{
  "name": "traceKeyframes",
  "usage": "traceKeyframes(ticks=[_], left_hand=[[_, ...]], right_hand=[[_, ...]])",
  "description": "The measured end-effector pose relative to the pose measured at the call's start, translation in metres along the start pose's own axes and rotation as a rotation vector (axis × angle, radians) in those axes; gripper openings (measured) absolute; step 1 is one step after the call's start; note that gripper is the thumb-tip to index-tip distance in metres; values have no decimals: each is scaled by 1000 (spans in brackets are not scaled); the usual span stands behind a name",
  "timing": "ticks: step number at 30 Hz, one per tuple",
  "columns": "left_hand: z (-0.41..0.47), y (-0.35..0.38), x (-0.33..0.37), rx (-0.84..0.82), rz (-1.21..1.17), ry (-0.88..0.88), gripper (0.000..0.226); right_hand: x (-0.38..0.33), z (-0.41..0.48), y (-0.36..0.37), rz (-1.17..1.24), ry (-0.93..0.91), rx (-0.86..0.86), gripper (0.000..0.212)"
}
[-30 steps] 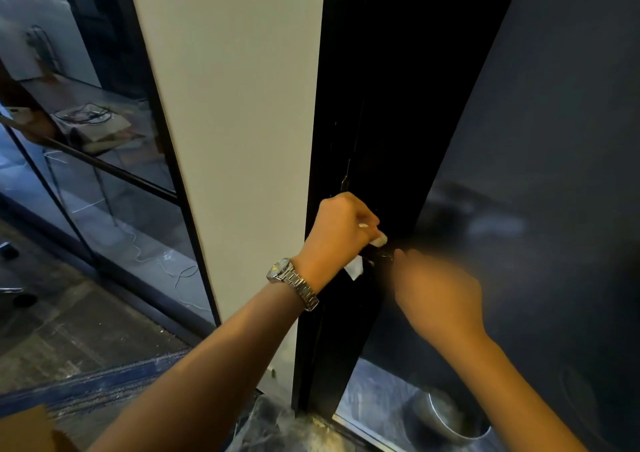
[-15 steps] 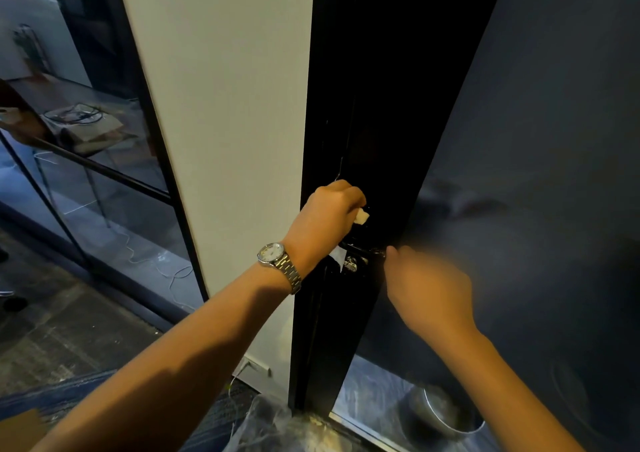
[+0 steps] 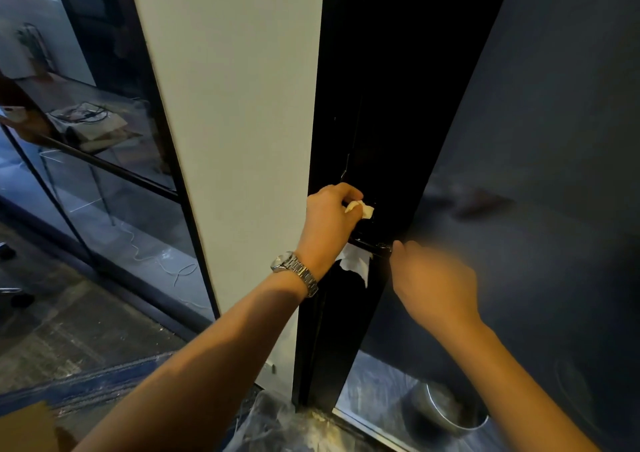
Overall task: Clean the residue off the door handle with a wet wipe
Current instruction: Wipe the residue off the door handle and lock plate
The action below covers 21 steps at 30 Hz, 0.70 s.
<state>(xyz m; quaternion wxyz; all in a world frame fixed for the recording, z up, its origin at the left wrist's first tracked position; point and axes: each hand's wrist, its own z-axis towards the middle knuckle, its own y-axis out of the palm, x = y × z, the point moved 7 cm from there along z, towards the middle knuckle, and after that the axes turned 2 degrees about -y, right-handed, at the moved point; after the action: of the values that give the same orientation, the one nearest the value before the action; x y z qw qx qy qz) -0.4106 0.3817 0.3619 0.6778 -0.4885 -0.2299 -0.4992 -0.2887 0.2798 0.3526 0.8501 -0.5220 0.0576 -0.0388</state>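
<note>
**A:** How far along does the cleaning look?

**B:** Mid-job, I'd say. The left hand point(image 3: 330, 225) has its fingers curled tight round the wet wipe point(image 3: 362, 209), which is wadded up. A pale lump pokes out past the fingertips and a ragged tail hangs beneath the heel of the palm.

**A:** And the door handle?

**B:** The door handle point(image 3: 372, 245) is a dark bar just below that hand, running across to the fingertips of the right hand point(image 3: 434, 285). The wad sits a little above the bar, against the black door point(image 3: 381, 122). It looks pressed to the door face beside the handle rather than on the bar itself.

**A:** Is the right hand gripping the bar?

**B:** I can't tell. It is smeared by motion. Its fingertips reach the far end of the bar, but whether they close round it or only touch it isn't readable.

**A:** Any residue showing?

**B:** None that I can make out. The handle is too dark and small to judge clean or dirty, so I can't call any part finished. My guess is that wiping is under way, with the bar and its far end by the right hand left to go over.

**A:** Anything else nearby?

**B:** A watch point(image 3: 289, 266) on the left wrist, and a metal bowl point(image 3: 450, 413) on the floor well below the right forearm.
</note>
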Motion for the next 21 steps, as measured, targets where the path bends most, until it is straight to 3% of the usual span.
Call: traceKeyframes(ticks=[6, 12, 15, 21], left_hand=[[2, 0, 4, -61, 73, 21, 22], [4, 10, 42, -232, 403, 378, 25], [2, 18, 50, -360, 545, 455, 29], [-1, 26, 60, -449, 645, 587, 23]], right_hand=[[0, 0, -2, 11, 14, -41, 40], [1, 0, -2, 36, 28, -17, 39], [1, 0, -1, 13, 35, -27, 39], [1, 1, -1, -9, 40, -46, 41]])
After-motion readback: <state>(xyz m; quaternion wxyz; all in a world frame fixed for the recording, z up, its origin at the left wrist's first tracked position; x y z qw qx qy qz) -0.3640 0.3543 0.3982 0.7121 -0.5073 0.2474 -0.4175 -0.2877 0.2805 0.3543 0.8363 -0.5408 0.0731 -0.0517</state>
